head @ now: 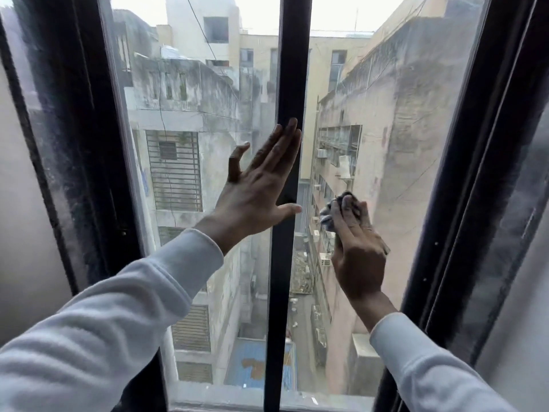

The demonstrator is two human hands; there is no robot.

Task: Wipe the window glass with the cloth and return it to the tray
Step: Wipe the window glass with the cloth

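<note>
Two white long sleeves (124, 295) reach forward. The right hand (358, 257) clamps a crumpled grey cloth (328, 217) against the right pane of clear window glass (386, 144). The left hand (261, 185), fingers spread, rests flat on the black vertical centre frame bar (285, 292). Weathered concrete buildings (184, 114) stand beyond.

Count at the window – two hands, one cloth, two panes.

Two hands are in view: the left hand (261, 185), one, spread flat with fingers extended, and the right hand (358, 251), one, closed over the single cloth (328, 217) – one grey bunched rag, no second. Two sleeves (124, 316), both white, one per arm. The window glass (371, 144) shows as two panes, one on each side of one dark centre bar (286, 84). Two dark outer frame posts (77, 114) stand, one at each edge. Beyond the glass, several buildings (184, 114), too crowded to number surely.
</note>
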